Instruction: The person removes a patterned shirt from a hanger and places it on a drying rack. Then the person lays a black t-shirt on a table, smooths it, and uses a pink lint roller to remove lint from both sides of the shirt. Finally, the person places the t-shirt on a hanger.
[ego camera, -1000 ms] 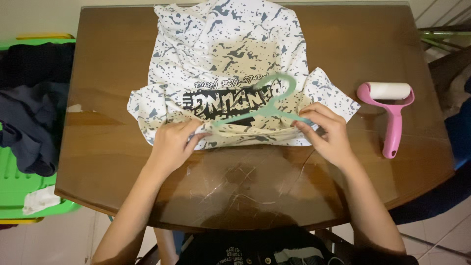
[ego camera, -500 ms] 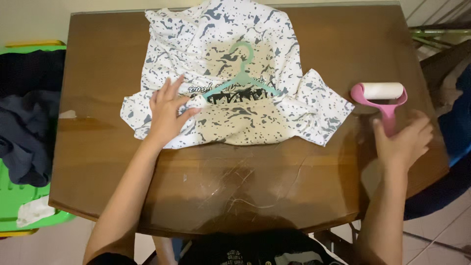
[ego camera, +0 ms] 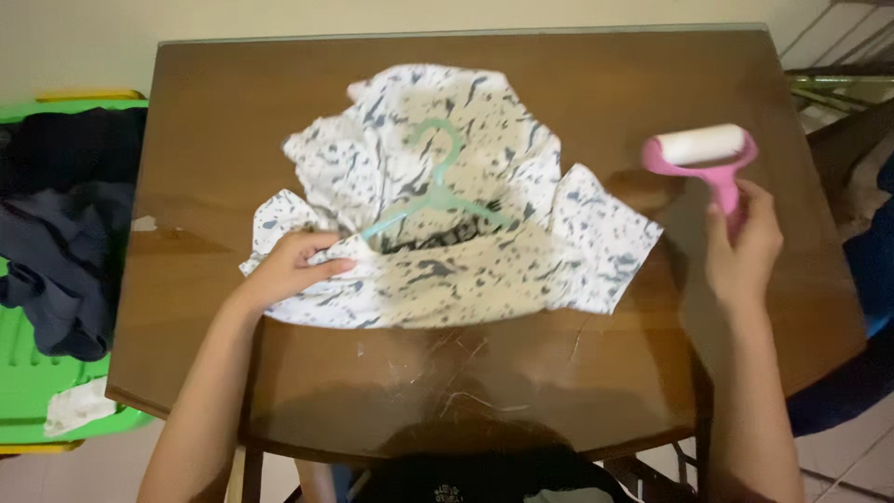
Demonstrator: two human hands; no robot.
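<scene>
The wooden table (ego camera: pixel 233 102) carries a white T-shirt with dark speckles (ego camera: pixel 447 242), lying crumpled beyond and between the two hands, its hem edge bunched toward the person. At the shirt's near left edge, the left hand (ego camera: pixel 289 265) has its fingers curled and pinching a fold of the fabric, pinning it to the tabletop. A mint-green plastic hanger (ego camera: pixel 433 191) lies on the cloth just past those fingertips, toward the right, its hook pointing away. Off to the right, clear of the shirt, the right hand (ego camera: pixel 740 247) has its fingers wrapped tight round the handle of a pink lint roller (ego camera: pixel 700 154), whose white roll sits just beyond the knuckles and seems lifted off the wood. The step in hand looks like readying the roller for the held-down cloth; bringing the roll across onto the fabric calls for the left pinch to keep the shirt taut and flat.

At the far left, a green basket (ego camera: pixel 37 373) holds dark clothes (ego camera: pixel 56 233).
</scene>
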